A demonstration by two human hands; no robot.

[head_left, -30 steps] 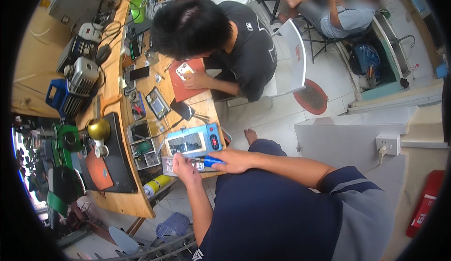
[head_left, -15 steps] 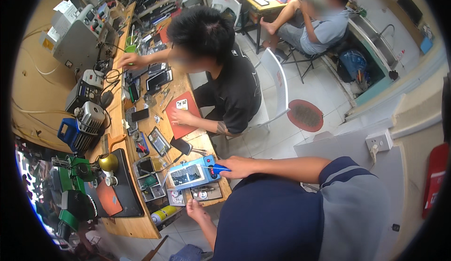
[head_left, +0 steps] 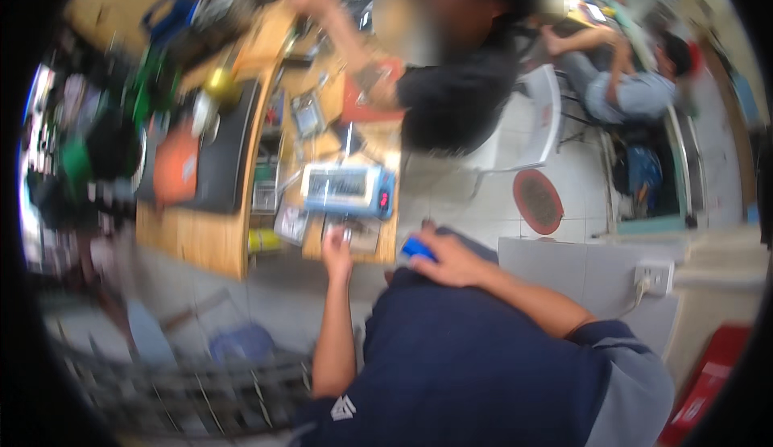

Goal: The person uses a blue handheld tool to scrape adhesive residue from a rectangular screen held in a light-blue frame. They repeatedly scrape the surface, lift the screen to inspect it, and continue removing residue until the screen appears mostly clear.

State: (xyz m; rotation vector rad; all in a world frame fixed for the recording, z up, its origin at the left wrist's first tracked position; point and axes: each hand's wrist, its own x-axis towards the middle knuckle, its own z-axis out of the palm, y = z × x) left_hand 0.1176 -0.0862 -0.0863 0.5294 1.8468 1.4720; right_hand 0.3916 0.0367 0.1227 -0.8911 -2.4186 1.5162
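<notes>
Nearest, just right of the middle of the frame, the right hand (head_left: 452, 260) has its fingers curled round a blue handle (head_left: 417, 248), clamped on it above the lap; blur hides whatever tip it may have, so it seems wise to hold that end clear of the leg and to grip firmly but without strain. Left of it, near the centre, the left hand (head_left: 336, 255) is raised at the bench's near edge, its fingertips close to one another; whether they meet or pinch something I cannot tell. A light touch would suit it, with the wrist steadied against the bench (head_left: 389, 240). Just beyond, left of centre, lies the blue machine (head_left: 378, 181) with a dark panel (head_left: 338, 184) on top; the panel is probably easily scratched, so the handle's hidden end is best guided around it. Farther off, in the upper middle, a red mat (head_left: 354, 107) lies before a co-worker, whose forearm (head_left: 342, 35) reaches over the bench toward the upper left; slow, compact movements should avoid a bump.
</notes>
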